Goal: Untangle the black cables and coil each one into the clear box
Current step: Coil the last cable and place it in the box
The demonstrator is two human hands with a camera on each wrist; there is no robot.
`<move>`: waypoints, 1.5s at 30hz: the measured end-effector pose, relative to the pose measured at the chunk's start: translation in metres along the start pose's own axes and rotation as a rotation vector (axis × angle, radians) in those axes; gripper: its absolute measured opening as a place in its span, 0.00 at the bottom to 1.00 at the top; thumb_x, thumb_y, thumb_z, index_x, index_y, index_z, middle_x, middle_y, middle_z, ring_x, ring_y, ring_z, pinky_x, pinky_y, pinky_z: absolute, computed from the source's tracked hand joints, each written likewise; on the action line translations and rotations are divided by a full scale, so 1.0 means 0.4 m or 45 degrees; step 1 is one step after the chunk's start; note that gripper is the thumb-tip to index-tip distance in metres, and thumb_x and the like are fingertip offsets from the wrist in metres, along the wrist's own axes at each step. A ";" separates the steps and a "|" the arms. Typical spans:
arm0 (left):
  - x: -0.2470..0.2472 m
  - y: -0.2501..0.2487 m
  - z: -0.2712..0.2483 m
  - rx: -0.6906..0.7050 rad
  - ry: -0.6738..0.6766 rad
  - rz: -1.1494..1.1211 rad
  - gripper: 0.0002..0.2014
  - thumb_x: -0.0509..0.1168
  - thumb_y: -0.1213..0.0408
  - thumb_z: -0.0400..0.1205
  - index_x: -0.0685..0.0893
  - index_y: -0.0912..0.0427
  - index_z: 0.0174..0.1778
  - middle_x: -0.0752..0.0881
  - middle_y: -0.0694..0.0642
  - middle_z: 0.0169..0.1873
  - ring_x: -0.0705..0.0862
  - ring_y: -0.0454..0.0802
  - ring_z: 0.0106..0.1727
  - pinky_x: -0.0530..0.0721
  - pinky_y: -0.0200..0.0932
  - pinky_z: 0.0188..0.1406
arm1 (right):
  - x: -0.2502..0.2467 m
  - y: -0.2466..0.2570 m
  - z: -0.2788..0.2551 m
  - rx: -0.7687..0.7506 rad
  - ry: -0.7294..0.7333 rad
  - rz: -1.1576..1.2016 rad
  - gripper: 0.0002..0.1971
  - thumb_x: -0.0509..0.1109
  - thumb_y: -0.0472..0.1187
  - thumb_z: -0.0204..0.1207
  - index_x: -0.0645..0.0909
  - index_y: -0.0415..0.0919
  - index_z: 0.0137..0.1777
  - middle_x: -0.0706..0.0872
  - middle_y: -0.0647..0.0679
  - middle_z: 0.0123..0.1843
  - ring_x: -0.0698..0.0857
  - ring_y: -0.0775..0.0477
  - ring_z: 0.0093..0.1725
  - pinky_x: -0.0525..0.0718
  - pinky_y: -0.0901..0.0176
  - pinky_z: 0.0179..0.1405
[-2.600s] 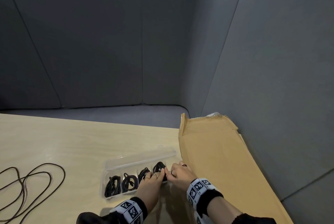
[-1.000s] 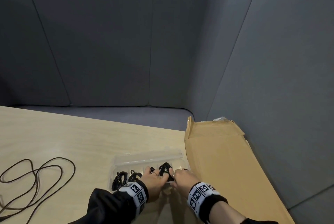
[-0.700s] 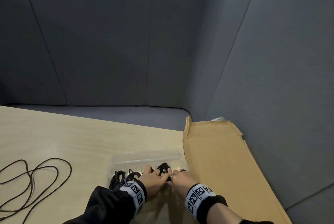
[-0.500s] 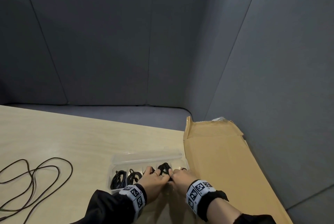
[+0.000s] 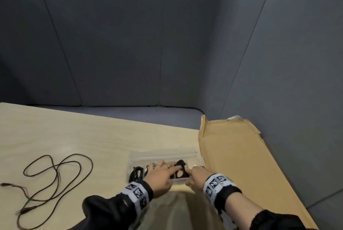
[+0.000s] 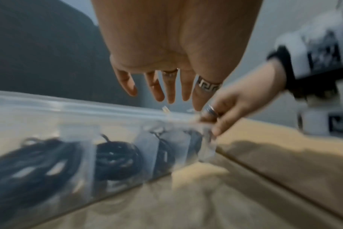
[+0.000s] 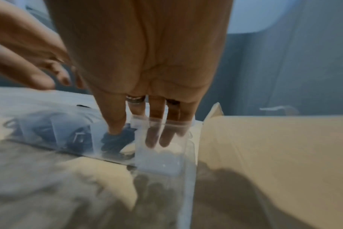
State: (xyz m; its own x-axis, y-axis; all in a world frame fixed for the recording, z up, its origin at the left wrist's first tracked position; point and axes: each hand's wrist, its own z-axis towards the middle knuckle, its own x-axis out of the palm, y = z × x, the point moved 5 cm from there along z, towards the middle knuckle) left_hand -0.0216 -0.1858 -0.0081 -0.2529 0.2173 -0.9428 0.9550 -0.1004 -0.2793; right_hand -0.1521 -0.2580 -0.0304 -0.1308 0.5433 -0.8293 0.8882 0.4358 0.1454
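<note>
The clear box [image 5: 178, 179] lies on the table with its lid open behind it. Black coils [image 6: 116, 156] fill its left compartments. My left hand [image 5: 161, 173] hovers over the box with straight, spread fingers [image 6: 159, 94] and holds nothing. My right hand [image 5: 196, 177] reaches into the box's right end: its thumb presses on a black coil [image 7: 116, 141], while its other fingers [image 7: 161, 136] stand straight in the end compartment. One loose black cable [image 5: 57, 172] sprawls in loops on the table at the left.
The wooden table [image 5: 74, 137] extends left and back. A flattened cardboard sheet [image 5: 237, 159] lies against the box's right end. Grey padded walls [image 5: 111, 44] enclose the back and right.
My left hand has let go of the coil and now spreads flat above the box. The right thumb stays on the coil. My view has swung left, showing more loose cable.
</note>
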 end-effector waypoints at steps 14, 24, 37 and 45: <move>0.032 0.681 -0.507 -1.152 0.070 -0.031 0.30 0.63 0.43 0.74 0.66 0.52 0.68 0.70 0.56 0.70 0.69 0.58 0.72 0.70 0.51 0.68 | 0.073 0.225 -0.117 -0.260 -0.824 -0.020 0.13 0.70 0.46 0.68 0.87 0.51 0.52 0.83 0.54 0.51 0.82 0.48 0.56 0.81 0.45 0.53; 0.023 0.581 -0.481 -0.765 0.141 -0.179 0.08 0.61 0.55 0.78 0.68 0.48 0.37 0.82 0.50 0.44 0.80 0.51 0.46 0.73 0.40 0.45 | 0.122 0.533 -0.132 -0.571 -0.350 0.140 0.22 0.54 0.44 0.80 0.72 0.46 0.74 0.75 0.47 0.68 0.69 0.45 0.70 0.66 0.45 0.73; -0.279 0.365 -0.477 -0.332 -0.514 -1.336 0.12 0.49 0.74 0.87 0.78 0.64 0.45 0.87 0.53 0.35 0.84 0.47 0.35 0.76 0.30 0.25 | -0.148 0.553 -0.262 -0.810 -0.763 0.493 0.10 0.64 0.45 0.81 0.82 0.43 0.55 0.85 0.49 0.54 0.81 0.49 0.55 0.76 0.57 0.59; -0.432 0.402 -0.474 -0.398 -0.775 -1.384 0.13 0.50 0.69 0.88 0.81 0.61 0.52 0.67 0.51 0.27 0.64 0.39 0.19 0.63 0.30 0.17 | -0.262 0.328 -0.327 -0.553 -0.247 0.302 0.08 0.75 0.42 0.72 0.81 0.58 0.39 0.81 0.58 0.35 0.79 0.61 0.37 0.79 0.59 0.45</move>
State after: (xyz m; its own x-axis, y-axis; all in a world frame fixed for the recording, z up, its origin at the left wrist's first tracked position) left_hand 0.2052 -0.0553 0.1443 -0.8721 -0.4411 -0.2120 0.1887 0.0968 -0.9773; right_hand -0.0794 -0.1639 0.1461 0.1722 0.5384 -0.8249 0.6141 0.5961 0.5173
